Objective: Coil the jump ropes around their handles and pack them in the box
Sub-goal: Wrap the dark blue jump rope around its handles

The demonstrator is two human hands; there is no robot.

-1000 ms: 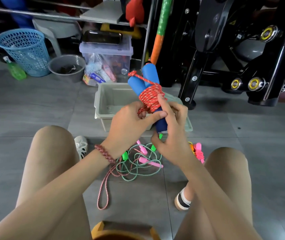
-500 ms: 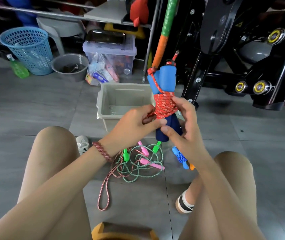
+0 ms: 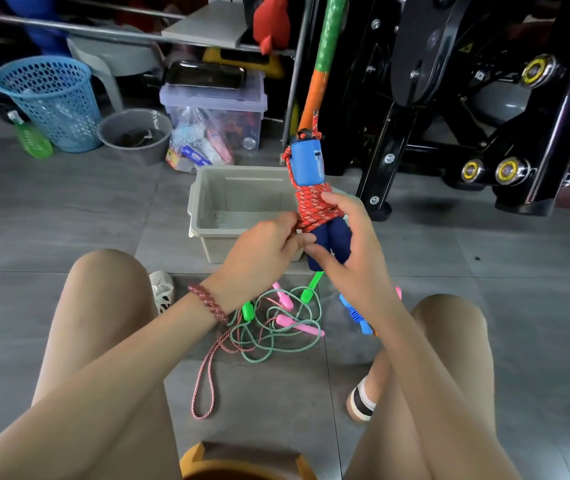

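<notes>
Loose pink rope (image 3: 203,386) trails on the floor (image 3: 51,209), joining a tangle of green rope (image 3: 269,337) between the knees. Left hand (image 3: 259,258) pinches the red rope (image 3: 316,207) at the lower edge of the coil. Blue handles (image 3: 307,164) stand upright, wrapped, above the grey box (image 3: 207,209). Right hand (image 3: 352,251) clasps the coil and the handles' dark lower ends.

We see a braided red rope (image 3: 315,208) with a woven, rough look, wound over matt, foam-like blue handles (image 3: 306,164). The beige box (image 3: 203,216) looks like smooth plastic, the laundry basket (image 3: 51,98) perforated plastic, the machine frame (image 3: 484,98) glossy black metal, the floor (image 3: 51,216) matt grey tile.
</notes>
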